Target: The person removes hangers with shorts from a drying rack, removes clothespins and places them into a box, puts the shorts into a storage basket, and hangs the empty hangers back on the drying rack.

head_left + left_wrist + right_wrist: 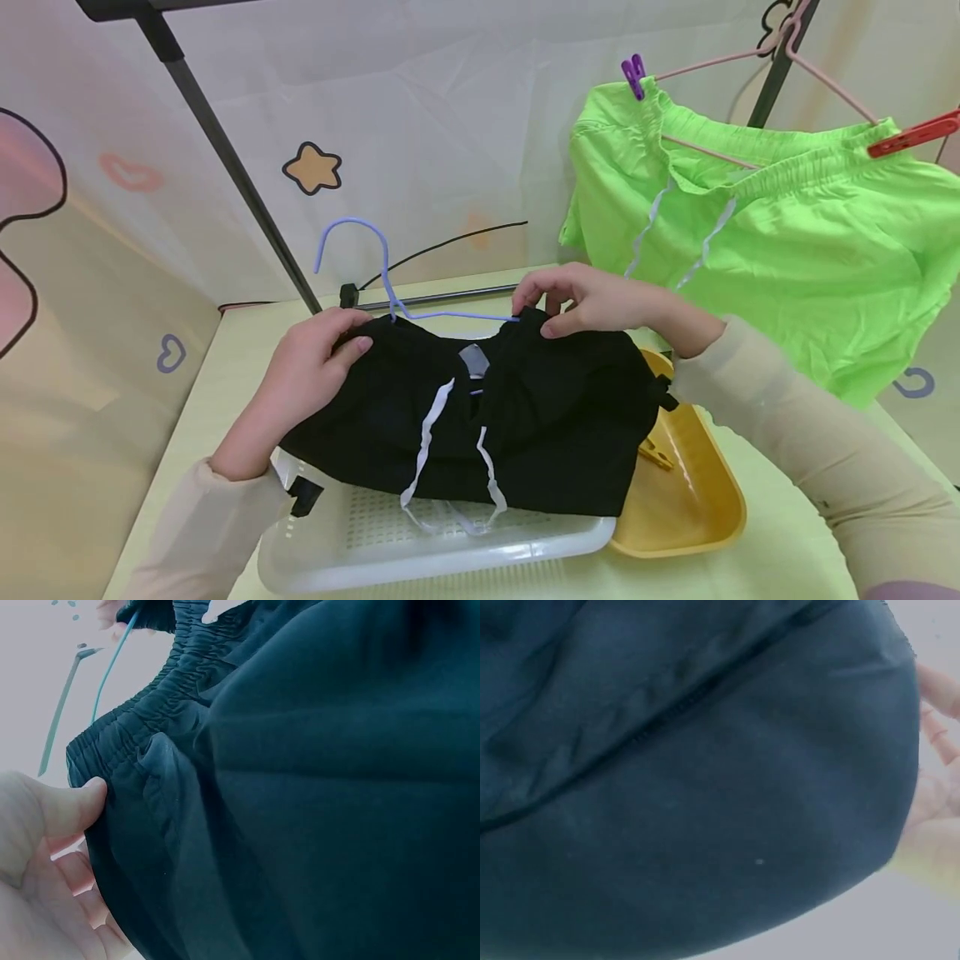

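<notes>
Black shorts (pixel 555 417) with a white drawstring (pixel 425 442) hang spread out between both hands. At one waistband corner my left hand (pixel 307 367) pinches the cloth; the left wrist view shows the thumb in front and the other fingers (pixel 79 870) behind. My right hand (pixel 607 304) grips the other side of the waistband, near the end of a blue wire hanger (pixel 386 267). The hanger's hook stands above the waistband, and its lower part is hidden inside the shorts. In the right wrist view, black cloth (pixel 727 787) covers most of the right hand.
Below the shorts sits a white perforated basket (pixel 442 569), beside a yellow tray (pixel 723 492) holding a yellow clothespin (pixel 656 455). Bright green shorts (pixel 795 275) hang at right from a pink hanger (pixel 832 79) with purple (pixel 633 77) and red (pixel 915 133) clothespins. A dark rack pole (pixel 225 142) slants at left.
</notes>
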`<state>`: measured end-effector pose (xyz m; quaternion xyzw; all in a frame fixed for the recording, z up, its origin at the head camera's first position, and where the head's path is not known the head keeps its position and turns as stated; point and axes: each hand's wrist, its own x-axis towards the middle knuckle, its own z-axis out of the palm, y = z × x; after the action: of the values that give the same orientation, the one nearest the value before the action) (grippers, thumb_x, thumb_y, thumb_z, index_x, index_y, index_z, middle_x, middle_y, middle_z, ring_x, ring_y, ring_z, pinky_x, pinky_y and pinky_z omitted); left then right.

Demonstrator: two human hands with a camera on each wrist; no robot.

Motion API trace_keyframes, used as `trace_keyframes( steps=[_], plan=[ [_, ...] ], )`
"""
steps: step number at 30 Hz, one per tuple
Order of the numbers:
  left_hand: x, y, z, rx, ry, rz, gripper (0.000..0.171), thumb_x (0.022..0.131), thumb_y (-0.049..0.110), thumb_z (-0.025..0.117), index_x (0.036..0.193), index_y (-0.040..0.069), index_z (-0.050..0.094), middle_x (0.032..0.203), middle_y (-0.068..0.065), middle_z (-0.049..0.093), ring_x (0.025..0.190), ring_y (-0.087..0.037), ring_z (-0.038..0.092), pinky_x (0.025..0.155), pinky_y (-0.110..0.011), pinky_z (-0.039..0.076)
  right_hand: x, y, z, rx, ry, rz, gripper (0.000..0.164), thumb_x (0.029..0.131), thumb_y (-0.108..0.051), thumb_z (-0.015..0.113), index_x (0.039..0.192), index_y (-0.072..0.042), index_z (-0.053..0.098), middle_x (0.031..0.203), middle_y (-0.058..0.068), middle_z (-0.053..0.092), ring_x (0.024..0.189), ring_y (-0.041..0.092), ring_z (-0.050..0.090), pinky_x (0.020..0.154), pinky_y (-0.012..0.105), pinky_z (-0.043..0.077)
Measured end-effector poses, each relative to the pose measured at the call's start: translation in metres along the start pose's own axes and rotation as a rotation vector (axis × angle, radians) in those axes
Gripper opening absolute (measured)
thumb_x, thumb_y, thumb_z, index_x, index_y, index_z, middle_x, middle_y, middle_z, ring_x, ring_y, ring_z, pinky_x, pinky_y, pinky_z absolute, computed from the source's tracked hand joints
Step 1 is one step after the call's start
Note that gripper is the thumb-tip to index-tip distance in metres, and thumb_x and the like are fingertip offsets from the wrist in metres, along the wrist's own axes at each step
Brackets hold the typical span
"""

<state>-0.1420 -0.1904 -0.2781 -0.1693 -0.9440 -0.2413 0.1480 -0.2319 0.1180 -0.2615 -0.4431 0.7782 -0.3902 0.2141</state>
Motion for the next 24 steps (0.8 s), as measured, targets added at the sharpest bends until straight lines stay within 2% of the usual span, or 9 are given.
trace_keyframes(
  steps=[9,18,24],
  plan=[
    [-0.001,-0.002,-0.014,-0.023,0.045,-0.018,0.021,0.084,0.005,0.057,0.105,0.002,0.060,0.094,-0.013,0.062,0.086,-0.027,0.056,0.078,-0.042,0.042,-0.011,-0.008,-0.014,-0.037,0.055,-0.022,0.026,0.082,0.002,0.055,0.108,0.002,0.051,0.107,0.011,0.052,0.075,0.018,0.051,0.071,0.027,0.046],
    [-0.004,-0.008,-0.023,-0.011,0.117,-0.009,0.021,0.084,0.005,0.057,0.105,0.002,0.061,0.093,-0.012,0.062,0.078,-0.021,0.053,0.068,-0.036,0.041,-0.022,-0.017,-0.026,-0.041,0.122,-0.029,0.027,0.081,0.003,0.054,0.108,0.004,0.049,0.101,-0.007,0.053,0.073,0.015,0.051,0.069,0.024,0.046],
    [-0.007,-0.006,-0.027,-0.026,0.141,-0.012,0.021,0.083,0.004,0.057,0.104,0.001,0.062,0.094,-0.013,0.063,0.081,-0.021,0.054,0.068,-0.031,0.040,-0.027,-0.020,-0.029,-0.038,0.147,-0.063,0.026,0.082,0.004,0.053,0.107,0.006,0.048,0.100,-0.011,0.053,0.074,0.015,0.051,0.070,0.022,0.045]
  ],
)
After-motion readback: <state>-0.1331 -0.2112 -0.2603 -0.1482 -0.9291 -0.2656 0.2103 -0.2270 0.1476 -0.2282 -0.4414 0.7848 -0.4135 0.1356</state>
